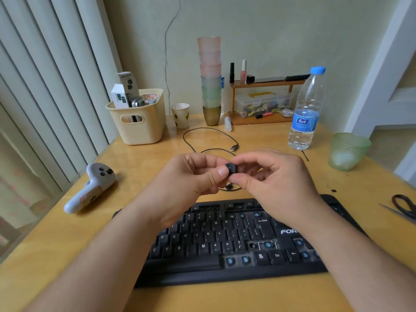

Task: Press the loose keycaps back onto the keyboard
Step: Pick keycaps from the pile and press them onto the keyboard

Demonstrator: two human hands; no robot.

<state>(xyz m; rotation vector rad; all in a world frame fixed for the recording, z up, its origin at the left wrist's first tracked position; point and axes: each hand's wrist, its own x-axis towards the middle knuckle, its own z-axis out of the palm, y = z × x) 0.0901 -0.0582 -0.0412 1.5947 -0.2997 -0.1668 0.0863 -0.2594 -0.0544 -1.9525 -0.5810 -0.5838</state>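
A black keyboard lies on the wooden desk in front of me, with several bare blue switch stems showing where caps are off, in the top row, by the shift area and in the bottom row. Above its far edge both hands meet around one small black keycap. My left hand pinches it with thumb and fingers from the left. My right hand pinches it from the right, thumb under it. My forearms hide the keyboard's left and right ends.
A white handheld controller lies at the left. A cream basket, a paper cup, stacked cups, a small shelf, a water bottle and a green glass stand behind. Scissors lie at the right edge; the black cable loops behind my hands.
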